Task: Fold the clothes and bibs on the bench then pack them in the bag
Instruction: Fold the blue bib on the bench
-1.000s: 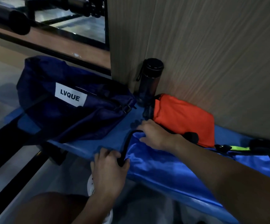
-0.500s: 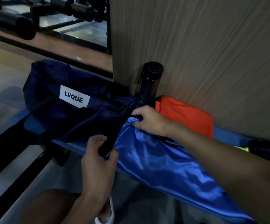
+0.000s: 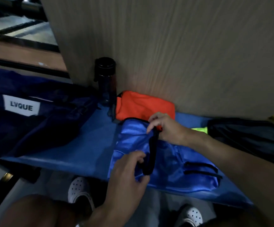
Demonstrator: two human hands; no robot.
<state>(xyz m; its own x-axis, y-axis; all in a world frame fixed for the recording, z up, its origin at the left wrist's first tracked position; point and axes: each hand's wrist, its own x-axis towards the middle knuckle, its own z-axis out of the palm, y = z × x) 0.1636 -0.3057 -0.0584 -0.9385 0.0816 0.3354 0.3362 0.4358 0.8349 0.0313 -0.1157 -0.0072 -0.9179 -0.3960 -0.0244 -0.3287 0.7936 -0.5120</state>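
Observation:
A shiny blue bib with black trim lies folded over on the blue bench. My right hand pinches its black-edged top corner near the back. My left hand grips the black-trimmed front edge of the same bib. Behind it, a folded orange bib rests against the wall. The navy bag with a white "LVQUE" label lies slumped on the bench's left end.
A dark bottle stands against the wooden wall panel between bag and orange bib. A black garment and a neon yellow-green piece lie at the right. My white shoes are on the floor below the bench edge.
Both hands have carried the blue bib's trimmed end to the right, away from the bag, folding it over onto itself. The view has shifted right and down.

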